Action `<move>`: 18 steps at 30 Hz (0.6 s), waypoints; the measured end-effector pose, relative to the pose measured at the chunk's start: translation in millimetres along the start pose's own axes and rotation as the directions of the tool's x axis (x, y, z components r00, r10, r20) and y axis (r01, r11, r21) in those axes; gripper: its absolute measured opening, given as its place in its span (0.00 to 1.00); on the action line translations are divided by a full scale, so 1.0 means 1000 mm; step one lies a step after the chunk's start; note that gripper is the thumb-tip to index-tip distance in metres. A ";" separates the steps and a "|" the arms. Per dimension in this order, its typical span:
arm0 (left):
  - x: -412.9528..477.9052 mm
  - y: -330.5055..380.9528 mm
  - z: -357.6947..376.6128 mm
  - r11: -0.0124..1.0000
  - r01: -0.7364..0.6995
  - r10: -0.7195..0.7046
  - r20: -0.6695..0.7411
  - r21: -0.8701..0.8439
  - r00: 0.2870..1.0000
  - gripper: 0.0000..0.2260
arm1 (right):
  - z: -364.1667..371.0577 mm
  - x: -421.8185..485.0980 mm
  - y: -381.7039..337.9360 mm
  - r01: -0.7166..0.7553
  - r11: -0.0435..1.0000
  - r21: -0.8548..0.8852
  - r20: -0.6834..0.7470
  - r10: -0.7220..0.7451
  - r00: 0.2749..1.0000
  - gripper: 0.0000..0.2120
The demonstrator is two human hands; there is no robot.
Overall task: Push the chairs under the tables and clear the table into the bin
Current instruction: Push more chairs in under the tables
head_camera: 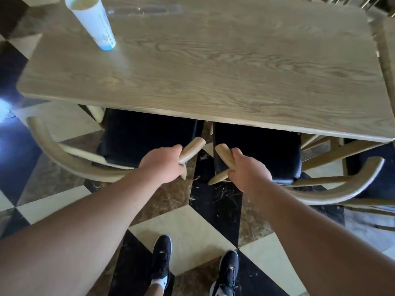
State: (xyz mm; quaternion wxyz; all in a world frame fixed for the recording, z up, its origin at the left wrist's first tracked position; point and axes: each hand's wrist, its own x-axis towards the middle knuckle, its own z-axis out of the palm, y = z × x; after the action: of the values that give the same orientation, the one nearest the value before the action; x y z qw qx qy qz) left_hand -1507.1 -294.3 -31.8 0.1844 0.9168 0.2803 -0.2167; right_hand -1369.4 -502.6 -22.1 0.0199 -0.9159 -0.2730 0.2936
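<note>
Two wooden chairs with black seats stand side by side at the near edge of a wooden table [213,82]. My left hand [163,165] grips the inner end of the left chair's [70,159] curved backrest. My right hand [248,170] grips the inner end of the right chair's [342,189] backrest. Both black seats reach partly under the tabletop. A tall white paper cup [92,21] with a blue base stands upright at the table's far left, with a pale drink inside.
The floor is a checker of black, cream and brown marble tiles [186,231]. My two dark shoes [162,257] stand just behind the chairs. Another table edge [390,50] and more chair parts show at the right.
</note>
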 end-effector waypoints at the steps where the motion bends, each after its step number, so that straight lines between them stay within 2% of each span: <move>1: 0.001 0.001 -0.002 1.000 -0.009 0.009 0.010 0.007 1.000 0.12 | -0.001 0.001 -0.004 -0.001 1.000 0.005 0.005 0.001 1.000 0.23; 9: -0.005 -0.003 0.001 0.998 -0.033 0.031 0.028 0.061 0.999 0.13 | 0.010 -0.003 -0.027 0.020 1.000 0.014 0.033 -0.021 0.999 0.18; 14: 0.006 -0.002 0.002 0.994 -0.061 0.059 0.027 0.089 0.998 0.17 | 0.016 0.002 -0.027 0.061 0.998 -0.032 0.014 -0.061 0.998 0.15; 18: 0.021 0.005 -0.004 0.995 -0.080 0.075 0.079 0.064 0.994 0.20 | 0.017 0.011 -0.024 0.082 0.995 -0.052 0.048 -0.079 0.996 0.13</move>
State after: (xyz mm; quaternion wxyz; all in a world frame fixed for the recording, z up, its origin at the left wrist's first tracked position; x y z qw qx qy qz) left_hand -1487.5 -287.1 -38.3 0.1722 0.9238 0.2298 -0.2534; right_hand -1383.4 -478.6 -37.4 0.0009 -0.8974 -0.3178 0.3061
